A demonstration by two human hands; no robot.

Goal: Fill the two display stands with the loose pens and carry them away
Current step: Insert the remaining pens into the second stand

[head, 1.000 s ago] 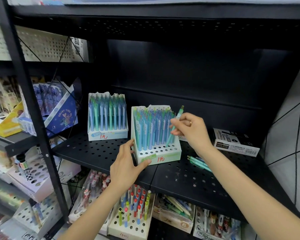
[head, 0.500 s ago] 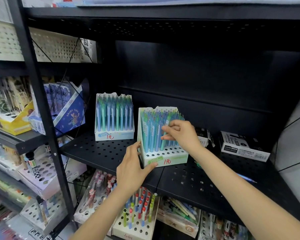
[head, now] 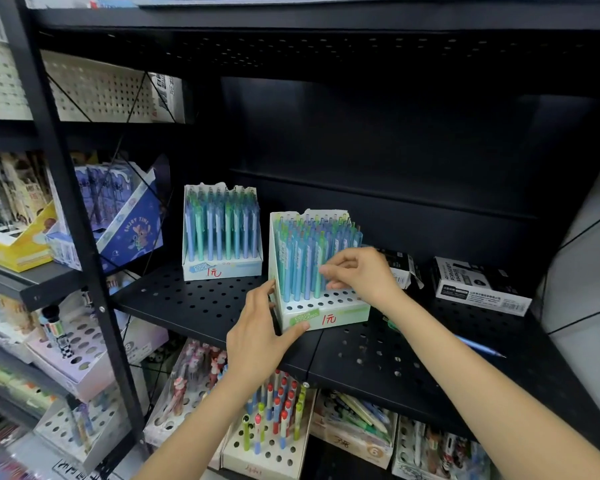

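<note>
On the black perforated shelf (head: 194, 303) stand two white cardboard display stands, each marked with a red handwritten price on its front lip. The rear stand (head: 222, 233) sits further back and to the left, its rows packed with upright blue and teal pens, and no hand touches it. The front stand (head: 321, 271) sits nearer the shelf edge, turned slightly, with most holes filled and the frontmost rows of holes bare. The left hand (head: 260, 337) holds this front stand at its lower left corner: the thumb lies along the front lip under the green label, and the fingers reach up the left side wall. The right hand (head: 357, 275) is over the stand's right half, thumb and forefinger pinched on a teal pen (head: 317, 271) standing upright in the front occupied row; the remaining fingers are curled loosely above it. Right of the front stand, past the right forearm, a loose blue pen (head: 478, 348) lies flat on the shelf, well apart from both hands, and a loose green pen (head: 392, 323) shows just beside the wrist, mostly hidden by it. Two black-and-white boxes lie behind: the torn marker box (head: 400, 268) just behind the right hand, and the marker box (head: 478, 285) further right. Below the shelf, more perforated pen trays (head: 271, 434) hold mixed pens.
</note>
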